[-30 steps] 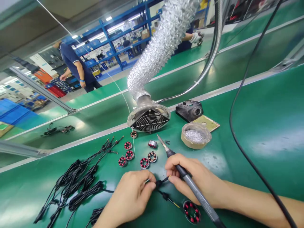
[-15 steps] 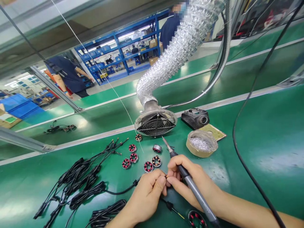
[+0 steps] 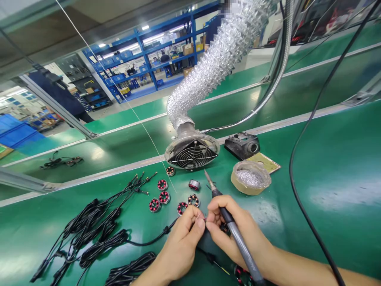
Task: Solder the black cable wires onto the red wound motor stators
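Observation:
My left hand [image 3: 186, 242] is closed in a pinch at the end of a black cable [image 3: 151, 241]; the tip between its fingers is tiny and mostly hidden. Close beside it, almost fingertip to fingertip, my right hand [image 3: 238, 230] holds a soldering iron [image 3: 235, 226], its metal tip pointing up and away. The thumb and finger of that hand also pinch near the cable end. Several small round motor stators lie beyond my hands, among them one with red windings [image 3: 154, 205] and one with copper windings [image 3: 193, 200]. Another stator [image 3: 242, 275] sits partly under the iron's handle.
Bundled black cables [image 3: 92, 226] lie at the left. A round fume extractor [image 3: 193, 153] hangs from a silver duct [image 3: 205, 71]. Right of it stand a black iron holder [image 3: 242, 146] and a tub of metal shavings [image 3: 251, 178]. People and blue shelves [image 3: 151, 59] are behind.
The view has shifted slightly, so the bench things sit a little further left. Both hands stay together with the iron still held. The person at the far left has moved left.

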`<state>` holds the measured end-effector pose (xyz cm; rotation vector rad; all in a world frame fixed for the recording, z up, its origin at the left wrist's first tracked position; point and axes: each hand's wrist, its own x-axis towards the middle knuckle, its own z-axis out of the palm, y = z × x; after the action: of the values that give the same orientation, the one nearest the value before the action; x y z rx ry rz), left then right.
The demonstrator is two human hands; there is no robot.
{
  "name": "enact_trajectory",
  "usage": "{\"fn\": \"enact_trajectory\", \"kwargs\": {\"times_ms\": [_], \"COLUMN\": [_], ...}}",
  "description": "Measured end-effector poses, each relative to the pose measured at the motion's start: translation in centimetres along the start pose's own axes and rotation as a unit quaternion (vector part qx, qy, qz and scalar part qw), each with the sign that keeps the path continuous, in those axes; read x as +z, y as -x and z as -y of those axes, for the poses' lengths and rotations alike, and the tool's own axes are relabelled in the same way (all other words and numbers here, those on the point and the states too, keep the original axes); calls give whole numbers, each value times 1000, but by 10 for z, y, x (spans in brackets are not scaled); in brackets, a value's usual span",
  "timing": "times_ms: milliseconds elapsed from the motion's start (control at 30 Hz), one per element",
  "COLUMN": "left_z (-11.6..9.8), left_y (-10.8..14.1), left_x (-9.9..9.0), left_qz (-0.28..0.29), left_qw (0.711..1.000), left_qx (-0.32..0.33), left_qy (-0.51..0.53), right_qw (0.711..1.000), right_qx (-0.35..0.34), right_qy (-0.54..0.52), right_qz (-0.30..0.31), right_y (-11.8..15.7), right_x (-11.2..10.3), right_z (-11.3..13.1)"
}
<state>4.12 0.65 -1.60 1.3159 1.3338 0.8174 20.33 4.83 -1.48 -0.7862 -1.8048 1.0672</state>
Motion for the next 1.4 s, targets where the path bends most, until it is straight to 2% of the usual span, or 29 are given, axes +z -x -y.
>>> {"fn": "enact_trajectory", "kwargs": {"times_ms": [133, 267, 333, 467, 700, 833, 1033, 1167, 1400], "left_z": [-5, -14, -18, -21, -27, -27, -14, -8, -6], "left_y": [-1, 3, 4, 5, 5, 4, -3, -6, -6], "left_x": [-3, -7, -7, -4, -7, -9, -7, -2, -1], "left_qz": [9, 25, 37, 50, 47, 42, 64, 21, -3], "left_qw": [1000, 994, 988, 981, 966, 972, 994, 995, 994], "left_qx": [-2, -17, -17, 4, -20, -27, -50, -71, -72], "left_qy": [-7, -108, -152, -189, -252, -231, -76, -65, -80], "right_qw": [1000, 997, 996, 996, 984, 976, 973, 973, 991], "right_qx": [-24, -60, -68, -67, -155, -180, -199, -206, -87], "right_qy": [1, 41, 59, 24, 76, 89, 102, 101, 96], "right_qz": [-5, -23, -5, 59, 52, 77, 55, 31, 10], "right_y": [4, 0, -5, -11, -17, -15, -10, -9, 0], "right_x": [-1, -11, -15, -15, -26, -29, -20, -21, -59], "right_z": [-1, 0, -1, -3, -2, -8, -18, -16, 5]}}
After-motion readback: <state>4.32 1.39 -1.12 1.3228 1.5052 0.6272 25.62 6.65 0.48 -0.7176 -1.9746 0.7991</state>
